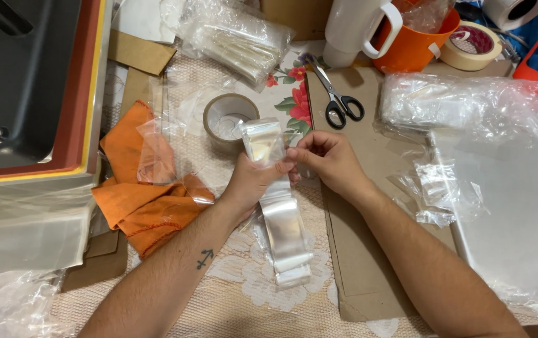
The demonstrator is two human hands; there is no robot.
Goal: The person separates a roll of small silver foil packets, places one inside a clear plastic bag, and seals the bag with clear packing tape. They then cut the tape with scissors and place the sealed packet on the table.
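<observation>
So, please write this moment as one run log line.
left hand: holds clear bags | right hand: pinches bags' top | scissors: beyond hands

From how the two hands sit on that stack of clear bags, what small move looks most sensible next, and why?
Probably the right hand should peel the top bag off the stack of clear bags. Its fingertips pinch the stack's upper edge while the left hand grips the stack around its middle, the lower end hanging over the lace tablecloth. No single bag looks separated yet.
</observation>
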